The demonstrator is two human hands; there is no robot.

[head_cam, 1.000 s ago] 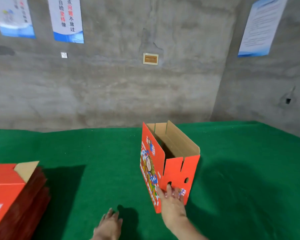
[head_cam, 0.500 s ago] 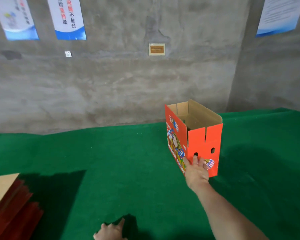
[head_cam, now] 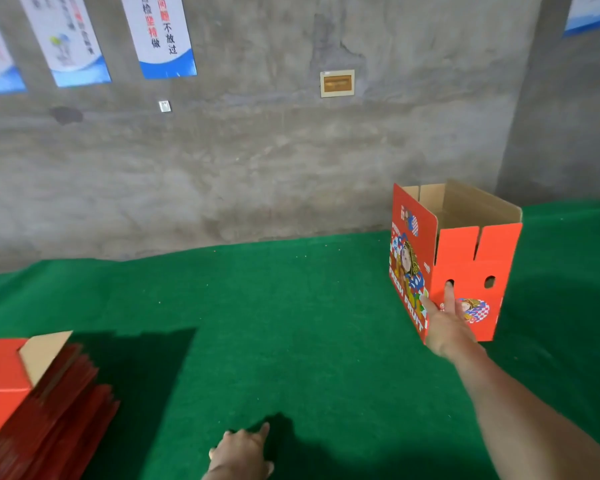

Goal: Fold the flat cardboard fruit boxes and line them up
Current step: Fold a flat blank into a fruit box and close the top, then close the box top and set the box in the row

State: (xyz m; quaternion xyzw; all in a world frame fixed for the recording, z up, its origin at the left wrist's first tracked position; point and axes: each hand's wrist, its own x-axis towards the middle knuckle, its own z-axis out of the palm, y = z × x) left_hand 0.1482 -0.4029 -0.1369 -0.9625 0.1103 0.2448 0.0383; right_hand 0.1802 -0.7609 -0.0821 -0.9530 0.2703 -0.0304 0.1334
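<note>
Red box [head_cam: 473, 263], FRESH FRUIT; right hand [head_cam: 445, 325] fingers [head_cam: 449, 296] straight against it; left hand [head_cam: 241, 455] loose.

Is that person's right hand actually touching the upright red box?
Touching. In the head view the right hand lays straight fingers flat on the red box, one fingertip at its left hole.

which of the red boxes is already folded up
The upright open-topped box at the right, which the right hand touches with straight fingers. The rest lie flat in the stack at the left.
</note>
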